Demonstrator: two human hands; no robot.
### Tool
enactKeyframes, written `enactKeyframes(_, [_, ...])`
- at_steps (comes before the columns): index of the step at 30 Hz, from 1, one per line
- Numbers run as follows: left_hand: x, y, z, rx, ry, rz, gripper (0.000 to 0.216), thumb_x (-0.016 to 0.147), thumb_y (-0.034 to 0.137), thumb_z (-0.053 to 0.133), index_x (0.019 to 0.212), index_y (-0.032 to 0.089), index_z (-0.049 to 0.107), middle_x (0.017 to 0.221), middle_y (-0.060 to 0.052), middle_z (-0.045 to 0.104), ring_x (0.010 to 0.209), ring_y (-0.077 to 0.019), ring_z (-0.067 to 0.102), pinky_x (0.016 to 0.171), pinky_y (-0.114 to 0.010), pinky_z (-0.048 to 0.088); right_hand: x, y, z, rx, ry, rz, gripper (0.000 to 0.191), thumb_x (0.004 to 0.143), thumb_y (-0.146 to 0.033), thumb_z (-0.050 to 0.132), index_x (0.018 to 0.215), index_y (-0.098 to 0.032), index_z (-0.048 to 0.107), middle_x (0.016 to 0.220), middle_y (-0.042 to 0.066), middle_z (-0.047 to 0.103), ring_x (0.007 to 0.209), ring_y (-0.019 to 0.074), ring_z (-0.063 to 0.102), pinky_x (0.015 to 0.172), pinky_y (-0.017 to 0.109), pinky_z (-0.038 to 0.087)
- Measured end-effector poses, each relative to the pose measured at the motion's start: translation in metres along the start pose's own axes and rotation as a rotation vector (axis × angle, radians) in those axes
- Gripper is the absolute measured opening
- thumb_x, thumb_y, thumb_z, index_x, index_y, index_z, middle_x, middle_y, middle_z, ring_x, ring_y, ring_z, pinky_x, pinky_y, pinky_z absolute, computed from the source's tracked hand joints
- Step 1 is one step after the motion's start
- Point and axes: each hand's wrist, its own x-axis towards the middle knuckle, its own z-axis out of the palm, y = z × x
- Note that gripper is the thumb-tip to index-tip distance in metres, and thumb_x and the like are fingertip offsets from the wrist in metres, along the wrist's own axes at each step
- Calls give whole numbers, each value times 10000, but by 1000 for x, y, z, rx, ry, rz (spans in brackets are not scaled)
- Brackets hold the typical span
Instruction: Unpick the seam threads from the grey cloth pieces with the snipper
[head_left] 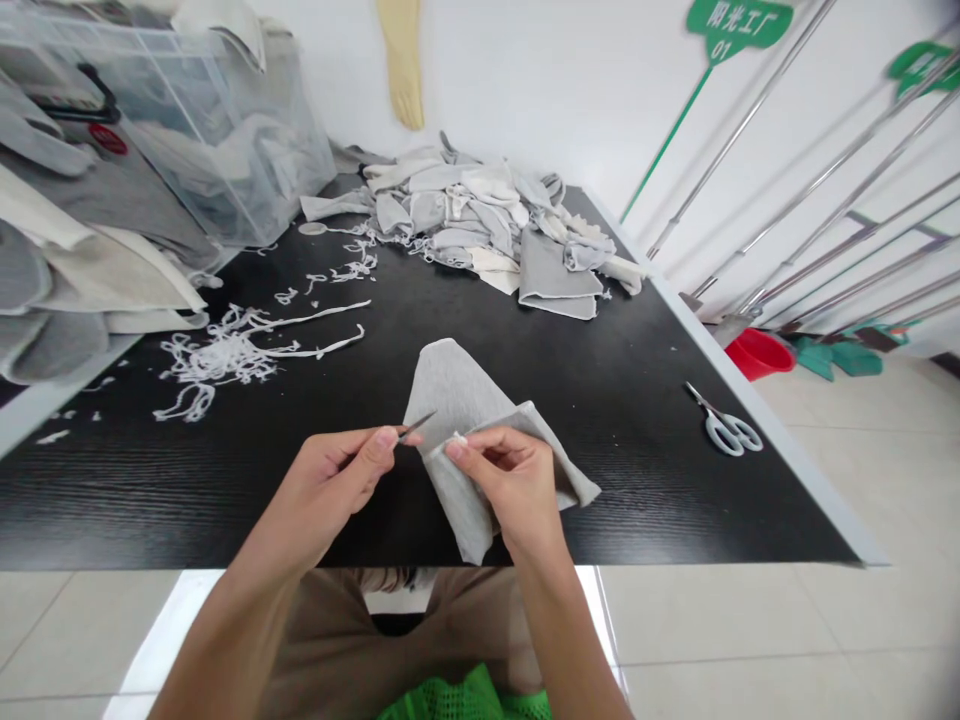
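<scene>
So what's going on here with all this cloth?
A person's left hand grips a thin pointed tool, while the right hand pinches a gray cloth by its edge. White threads lie to the left, scissors lie to the right, and more cloth pieces are heaped behind.

The left hand (341, 470) holds a slim pointed metal tool (417, 424), its tip over a gray cloth (454, 380). Just beside that hand, the right hand (521, 475) pinches the cloth's edge. Scissors (724, 434) lie to the right hand's right on the black counter (637, 470). Tangled white threads (225, 350) lie beyond the left hand, to its left, and a fabric heap (480, 205) spreads well beyond both hands.
</scene>
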Motion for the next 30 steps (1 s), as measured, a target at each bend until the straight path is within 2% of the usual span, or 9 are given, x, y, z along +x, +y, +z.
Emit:
enactKeyframes(4, [2,-18,-12,-127,58,-57,430,888,512,605,1081,141,707,659,48,296,546,-74,208,440,-196,149,-1,5,-7,-9,-11,10,146,654,-263,849,679,-200,721,657,-4,703,610,119,607,587,238,473])
enactKeyframes(8, [-5,-23,-17,-23,85,-18,440,901,503,583,1138,150,698,620,51,317,526,-83,257,450,-197,202,-5,6,-10,-16,-66,-4,144,668,-268,841,705,-202,718,695,3,714,641,126,626,617,244,499])
enactKeyframes(12, [-19,-3,-9,236,67,101,378,871,472,624,1106,197,733,671,7,556,559,-108,443,517,-215,354,-11,5,-9,-39,-95,-10,142,667,-270,845,710,-201,729,701,12,722,640,131,636,621,249,513])
enactKeyframes(14, [-23,10,-1,333,78,160,372,834,457,666,1094,201,741,690,8,610,580,-113,494,538,-214,383,-14,4,-9,-55,-103,-18,142,667,-277,846,711,-197,736,697,17,724,636,137,640,613,254,516])
enactKeyframes(17, [-22,23,13,370,66,183,389,816,440,686,1097,177,742,616,31,597,527,-94,477,500,-199,368,-18,3,-8,-74,-141,-47,130,676,-273,843,726,-196,751,704,20,731,641,139,647,617,253,517])
enactKeyframes(21, [-16,24,26,312,-22,153,313,804,395,716,1007,164,773,845,-35,744,697,-144,626,594,-214,465,-23,3,-9,-92,-194,-91,110,698,-270,836,740,-200,762,717,19,742,655,136,654,645,252,519])
enactKeyframes(24, [-14,22,28,277,-77,145,256,821,362,702,948,154,780,834,-43,753,742,-171,651,611,-221,471,-25,3,-11,-112,-204,-100,122,719,-300,823,750,-197,766,747,33,756,674,151,669,668,272,533])
enactKeyframes(30, [-15,29,28,272,-56,172,224,827,342,676,769,134,732,702,-13,688,648,-130,586,583,-206,428,-26,4,-10,-137,-217,-90,126,723,-303,812,742,-189,764,747,42,758,681,162,682,674,285,544])
